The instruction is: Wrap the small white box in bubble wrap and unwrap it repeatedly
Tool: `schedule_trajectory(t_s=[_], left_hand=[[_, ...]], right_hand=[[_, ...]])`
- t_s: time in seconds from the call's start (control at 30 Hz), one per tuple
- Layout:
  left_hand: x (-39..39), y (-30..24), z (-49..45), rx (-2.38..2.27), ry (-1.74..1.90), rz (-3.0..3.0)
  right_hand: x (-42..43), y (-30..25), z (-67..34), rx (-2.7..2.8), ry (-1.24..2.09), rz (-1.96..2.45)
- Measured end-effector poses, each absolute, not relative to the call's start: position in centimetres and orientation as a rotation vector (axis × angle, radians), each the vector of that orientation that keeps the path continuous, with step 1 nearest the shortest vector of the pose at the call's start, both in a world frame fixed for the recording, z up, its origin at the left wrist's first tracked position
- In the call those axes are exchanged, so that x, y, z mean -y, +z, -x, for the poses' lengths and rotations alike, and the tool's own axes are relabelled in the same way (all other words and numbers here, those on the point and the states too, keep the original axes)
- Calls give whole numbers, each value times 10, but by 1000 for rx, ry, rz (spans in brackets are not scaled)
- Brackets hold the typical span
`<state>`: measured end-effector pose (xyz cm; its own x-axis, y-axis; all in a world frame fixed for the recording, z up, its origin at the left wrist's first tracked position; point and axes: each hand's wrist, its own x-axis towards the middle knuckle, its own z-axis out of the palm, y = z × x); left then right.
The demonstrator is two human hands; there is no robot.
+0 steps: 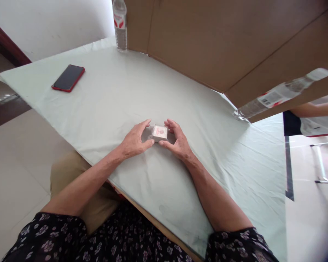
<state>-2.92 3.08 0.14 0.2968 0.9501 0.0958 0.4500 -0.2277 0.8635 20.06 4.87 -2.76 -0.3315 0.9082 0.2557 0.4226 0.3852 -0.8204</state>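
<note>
A small white block-shaped pack (160, 134) in clear wrapping, with a reddish print on its top, rests on the cloth-covered table between my two hands. My left hand (138, 139) curves around its left side, thumb and fingers apart, the thumb tip at the pack's near left corner. On the other side my right hand (177, 140) is curved likewise, with its thumb by the near right corner and its fingertips beside the far right edge. Whether the thumbs touch the pack I cannot tell. Neither hand grips it.
A phone in a red case (69, 78) lies at the table's far left. One clear bottle (121, 31) stands by a brown cardboard partition (191, 40); another bottle (278, 95) is at the partition's right end. Another person's arm (315, 109) shows at far right.
</note>
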Motion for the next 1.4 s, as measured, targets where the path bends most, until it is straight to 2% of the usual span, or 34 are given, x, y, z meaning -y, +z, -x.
schedule_trajectory(t_s=[0.3,0.5,0.7,0.9,1.23,1.4], left_hand=[[-31,-1,28,-1194,871,-1838],[-32,-1,28,-1218,825,-1807],[-32,-2,26,-1203,820,-1837],[-35,-8,27,-1183,849,-1868],[-37,-10,28,-1178,859,-1905],[-37,-12,27,-1181,867,-1918]], right_hand=[[-52,-37,-196,1894,895,1080],[-46,-22,-200,1947,919,1091],[-45,5,-205,2054,602,1133],[-53,10,-194,2251,311,1076],[-58,15,-189,2336,130,1050],[-60,8,-183,2294,181,1081]])
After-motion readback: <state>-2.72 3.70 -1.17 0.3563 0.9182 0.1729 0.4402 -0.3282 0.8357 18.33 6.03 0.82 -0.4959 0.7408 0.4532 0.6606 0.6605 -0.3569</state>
